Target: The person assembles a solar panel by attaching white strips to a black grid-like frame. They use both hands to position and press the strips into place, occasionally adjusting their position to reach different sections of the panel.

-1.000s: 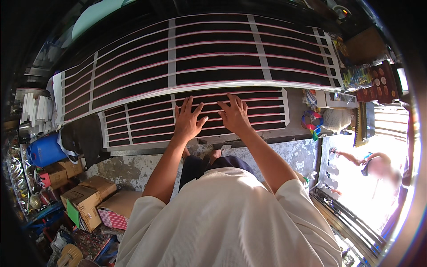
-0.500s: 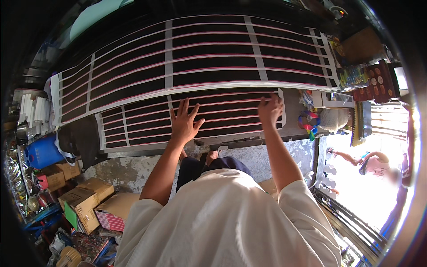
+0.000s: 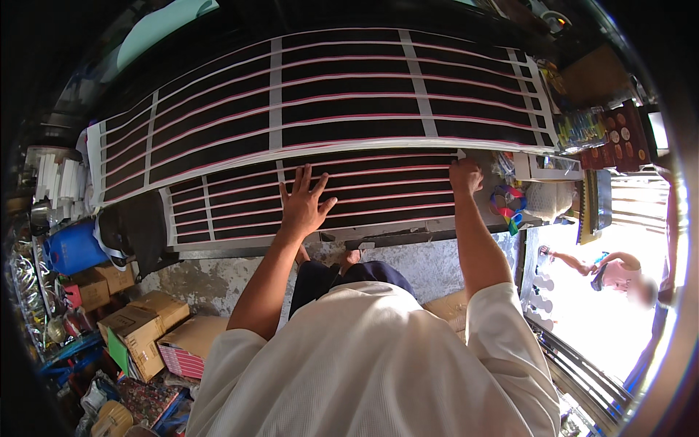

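A long printed sheet [image 3: 386, 195] with black bands, thin pink lines and white gaps lies on the bench before me. My left hand [image 3: 301, 207] rests flat on its middle, fingers spread. At the sheet's right end, my right hand [image 3: 466, 175] is closed, with the sheet's end at its fingers and a small white tip sticking up beside them. The exact grip is partly hidden. Just beyond lies a larger stack of similar printed sheets [image 3: 349, 87], its near edge overlapping the far side of the smaller sheet.
Colourful ribbon rolls [image 3: 507, 200] and a white frame-like box [image 3: 546, 166] sit right of the sheet. On the left are a dark bag [image 3: 129, 229], a blue drum [image 3: 73, 246] and cardboard boxes [image 3: 138, 331]. Another person [image 3: 622, 277] is outside at the right.
My right hand has moved right from above the sheet to its end and closed there. The white end margin no longer shows. My left hand stays in place.
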### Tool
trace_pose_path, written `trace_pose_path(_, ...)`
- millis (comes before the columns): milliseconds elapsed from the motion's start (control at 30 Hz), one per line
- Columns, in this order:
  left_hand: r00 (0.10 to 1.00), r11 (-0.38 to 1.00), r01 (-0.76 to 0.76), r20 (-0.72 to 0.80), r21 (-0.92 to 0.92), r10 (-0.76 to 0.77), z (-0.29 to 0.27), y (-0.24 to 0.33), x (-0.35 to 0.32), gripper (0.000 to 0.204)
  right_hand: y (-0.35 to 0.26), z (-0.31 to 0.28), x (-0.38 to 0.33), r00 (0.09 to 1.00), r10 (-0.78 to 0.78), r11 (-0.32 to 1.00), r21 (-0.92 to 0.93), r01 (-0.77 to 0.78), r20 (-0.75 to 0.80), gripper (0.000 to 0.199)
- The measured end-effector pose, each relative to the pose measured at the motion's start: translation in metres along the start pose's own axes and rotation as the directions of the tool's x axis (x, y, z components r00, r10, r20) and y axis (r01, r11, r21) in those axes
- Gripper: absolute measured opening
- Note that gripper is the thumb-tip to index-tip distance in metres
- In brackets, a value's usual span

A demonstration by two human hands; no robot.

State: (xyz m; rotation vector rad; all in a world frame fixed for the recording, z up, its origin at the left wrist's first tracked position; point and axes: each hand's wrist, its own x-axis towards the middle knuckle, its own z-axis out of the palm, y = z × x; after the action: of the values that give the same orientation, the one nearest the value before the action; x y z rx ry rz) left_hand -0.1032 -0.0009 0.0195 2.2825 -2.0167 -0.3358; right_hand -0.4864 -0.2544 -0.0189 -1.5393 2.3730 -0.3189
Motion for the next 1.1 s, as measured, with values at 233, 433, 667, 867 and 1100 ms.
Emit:
trace_pose_path(233,0.999,1.0,0.018,0.032,0.01,-0.019,0.001,-0.001,0.001,0.072,0.021,0.014,0.044,0.974,-0.093,0.984,-0.133,0.122,0.208,0.041)
trace_pose_path(433,0.998,0.999,0.04,0.045,-0.015,-0.039,-0.001,0.0,0.002,0.072,0.022,0.008,0.058,0.943,-0.131,0.974,-0.137,0.18,0.307,0.046)
trace_pose_path(667,0.998,0.999,0.042,0.044,-0.015,-0.042,-0.002,0.0,0.003,0.071,0.021,0.008,0.065,0.912,-0.199,0.926,-0.235,0.294,0.358,0.046)
trace_pose_path(867,0.999,0.999,0.037,0.04,-0.017,-0.036,-0.003,-0.001,0.002,0.071,0.027,0.015,0.071,0.908,-0.214,0.906,-0.274,0.323,0.361,0.045)
trace_pose_path(1100,1.0,1.0,0.0,-0.021,0.002,0.0,-0.001,-0.001,0.002,0.074,0.031,0.02,0.076,0.896,-0.303,0.882,-0.26,0.392,0.325,0.043)
